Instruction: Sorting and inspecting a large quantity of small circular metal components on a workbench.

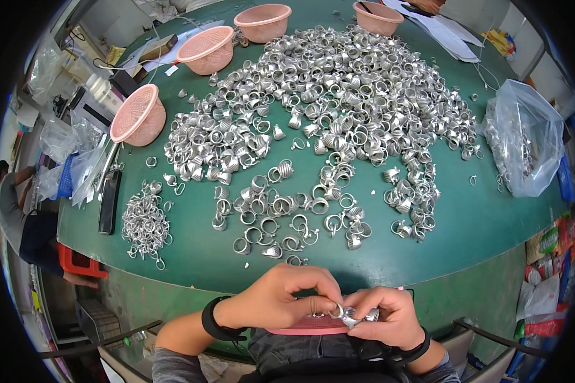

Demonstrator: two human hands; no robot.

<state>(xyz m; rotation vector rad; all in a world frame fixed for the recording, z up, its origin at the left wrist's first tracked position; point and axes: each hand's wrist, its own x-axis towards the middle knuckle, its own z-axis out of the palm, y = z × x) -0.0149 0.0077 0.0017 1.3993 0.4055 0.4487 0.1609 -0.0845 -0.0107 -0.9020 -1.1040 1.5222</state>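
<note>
1. Well, four pink baskets (212, 62) stand along the left and top of the frame; the rightmost has a dark, stick-like thing (365, 6) poking up.
2. One clear plastic bag (546, 163) slumps at the right, silvery rings inside.
3. One pinkish-red tray (310, 330) sits at bottom centre, its contents mostly hidden by two hands.
4. Above it, the left hand (294, 299) pinches a slim ring (337, 311); the right hand (384, 314) grips at least one silvery piece (351, 318) just beside it.
5. Rings past my counting form a large heap (364, 83) at upper centre, looser clusters below, and one small pile (145, 223) at left.
6. Everything lies on a green table (195, 258); one red stool (76, 263) and another person (20, 217) show at far left.
</note>
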